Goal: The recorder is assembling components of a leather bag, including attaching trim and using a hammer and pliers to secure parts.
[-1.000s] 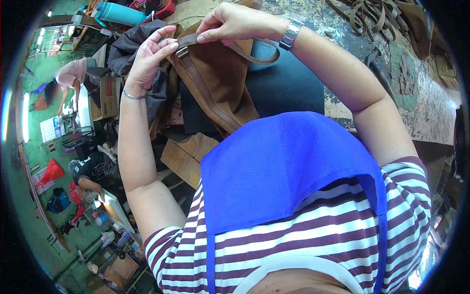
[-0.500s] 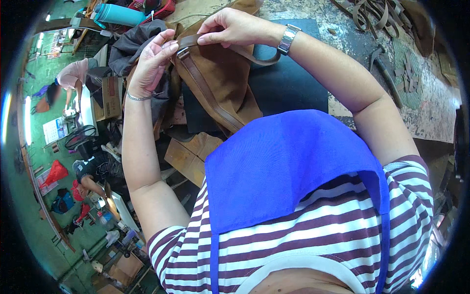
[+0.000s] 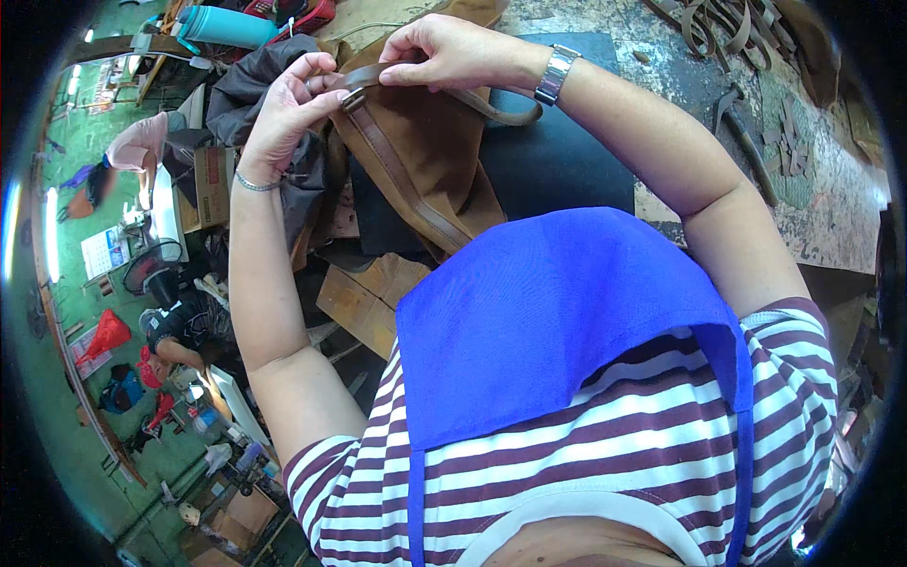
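A brown bag [image 3: 439, 142] with a darker leather strip [image 3: 397, 175] along its side leans on the bench in front of me. At the strip's upper end sits a small metal buckle [image 3: 353, 99]. My right hand [image 3: 444, 59] pinches a brown leather strap [image 3: 361, 77] just above the buckle. Thumb and fingers of my left hand [image 3: 295, 115] close around the strap's other end beside the buckle. Part of that end is hidden by the fingers. The strap's loop [image 3: 505, 115] curves out to the right below my right wrist.
A dark mat [image 3: 557, 161] lies under the bag. To the right are a hammer [image 3: 746, 146], leather scraps [image 3: 786, 142] and coiled straps [image 3: 718, 28]. Dark cloth [image 3: 250, 94] and a turquoise bottle [image 3: 227, 28] are at the left. Two people work at the far left.
My left hand has shifted slightly left, and its thumb now lies closer to the buckle, which shows more. My right hand keeps its pinch on the strap, nearly unmoved.
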A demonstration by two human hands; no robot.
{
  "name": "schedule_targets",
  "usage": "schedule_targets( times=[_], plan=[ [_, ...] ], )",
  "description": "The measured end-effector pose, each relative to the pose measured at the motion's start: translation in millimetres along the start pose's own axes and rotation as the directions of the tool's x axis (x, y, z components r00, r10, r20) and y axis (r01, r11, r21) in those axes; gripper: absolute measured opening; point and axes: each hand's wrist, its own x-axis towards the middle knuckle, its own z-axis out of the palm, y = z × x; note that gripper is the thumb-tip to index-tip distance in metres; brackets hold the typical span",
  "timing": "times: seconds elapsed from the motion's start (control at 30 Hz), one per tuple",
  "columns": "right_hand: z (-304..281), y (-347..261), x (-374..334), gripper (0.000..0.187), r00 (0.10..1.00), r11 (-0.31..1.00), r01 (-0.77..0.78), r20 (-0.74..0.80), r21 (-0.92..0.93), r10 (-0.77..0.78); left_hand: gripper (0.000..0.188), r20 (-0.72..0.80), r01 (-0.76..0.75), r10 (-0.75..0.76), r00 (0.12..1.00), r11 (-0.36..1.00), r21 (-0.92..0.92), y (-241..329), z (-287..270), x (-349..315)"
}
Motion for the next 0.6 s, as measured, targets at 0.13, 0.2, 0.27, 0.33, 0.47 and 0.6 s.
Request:
schedule_targets(
  times=[0.13,0.2,0.27,0.33,0.47,0.6],
  plan=[
    [-1,2,2,0.029,0.999,0.998,-0.051,0.012,0.047,0.051,0.045,0.004,0.003,-0.003,1.0,1.0,0.025,20,9,5],
    [-3,6,2,0.03,1.0,0.999,-0.023,-0.016,0.047,0.024,0.047,-0.004,-0.018,0.019,1.0,0.986,0.164,20,13,11],
    [-3,8,4,0.031,0.999,0.999,0.008,-0.043,0.047,-0.006,0.043,-0.053,-0.076,0.086,0.995,0.982,0.175,24,25,15],
    [-3,6,5,0.032,0.999,0.999,0.039,-0.025,0.036,-0.038,0.041,0.02,-0.068,0.065,0.998,0.97,0.234,30,22,18],
    [-8,-7,-6,0.032,0.997,0.994,-0.077,0.02,0.079,0.076,0.038,0.139,-0.089,0.045,0.989,0.942,0.324,40,21,23],
    [-34,-10,-38,0.058,0.987,0.99,-0.118,0.118,0.083,0.107,0.037,0.082,-0.046,0.027,0.996,0.97,0.241,42,24,10]
  ],
)
